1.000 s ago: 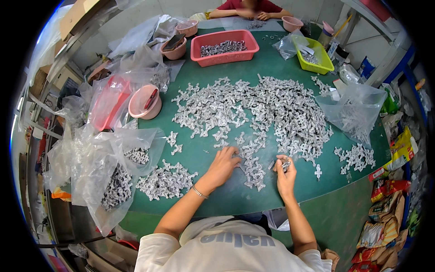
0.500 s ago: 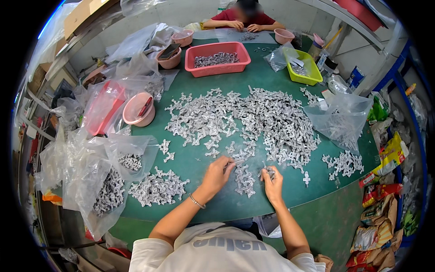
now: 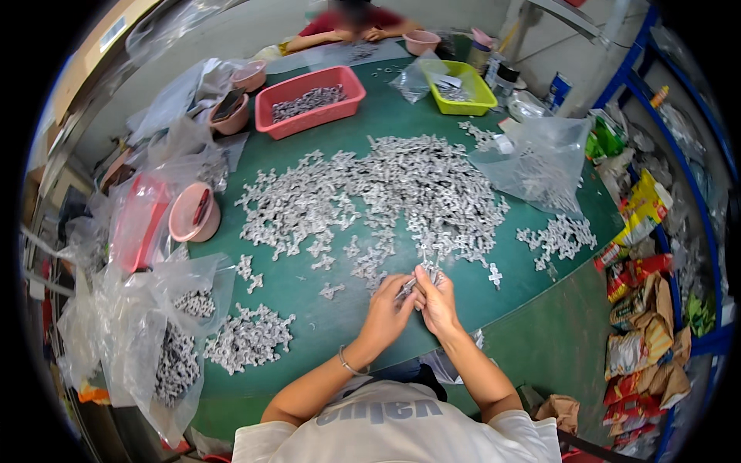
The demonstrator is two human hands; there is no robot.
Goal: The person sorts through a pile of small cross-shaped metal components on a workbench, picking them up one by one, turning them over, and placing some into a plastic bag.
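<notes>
My two hands meet in front of the big heap of small grey cross-shaped metal parts (image 3: 432,193). My right hand (image 3: 440,305) is closed, with a grey metal part (image 3: 427,265) showing at its fingertips. My left hand (image 3: 386,312) is closed too, its fingers pressed against the right one. Something thin and greyish shows in the left fingers, too small and covered to name. Just beyond the hands lies a small cluster of the same parts (image 3: 369,265). One loose part (image 3: 332,291) lies left of them, another (image 3: 495,275) to the right.
Smaller piles of parts lie at the near left (image 3: 248,338) and right (image 3: 557,238). Plastic bags (image 3: 123,339) crowd the table's left side. A pink basin (image 3: 266,123) and a yellow-green basin (image 3: 484,104) stand farther back. A co-worker in a red shirt (image 3: 309,32) sits opposite.
My hands have come together from apart, the left moving toward the right. The cluster that lay between them now shows beyond them. The whole view has shifted and turned a little.
</notes>
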